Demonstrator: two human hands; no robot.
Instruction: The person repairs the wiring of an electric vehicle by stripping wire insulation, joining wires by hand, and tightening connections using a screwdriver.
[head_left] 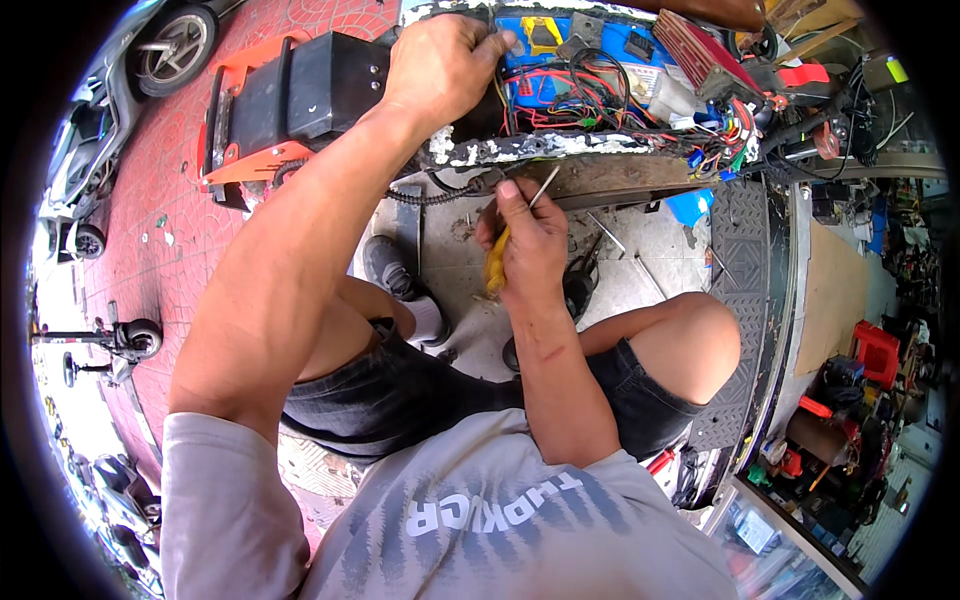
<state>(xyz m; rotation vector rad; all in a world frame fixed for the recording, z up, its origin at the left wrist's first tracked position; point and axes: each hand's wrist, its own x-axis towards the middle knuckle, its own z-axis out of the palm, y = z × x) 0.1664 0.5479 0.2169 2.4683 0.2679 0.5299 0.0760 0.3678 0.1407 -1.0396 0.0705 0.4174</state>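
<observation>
In front of me lies an opened scooter deck, its near rim flaked with white residue. A blue battery pack sits inside under tangled red, black and green wires. My left hand is closed at the left end of this compartment, thumb toward the battery; whatever its curled fingers grip is hidden. Below the near rim, my right hand is closed around a screwdriver with a yellow handle. Its thin metal shaft tilts up and right toward the deck's underside.
A black box with an orange frame adjoins the deck at left. A red finned metal part and loose connectors lie at right. Rods and a blue scrap are on the floor. Parked scooters stand farther left.
</observation>
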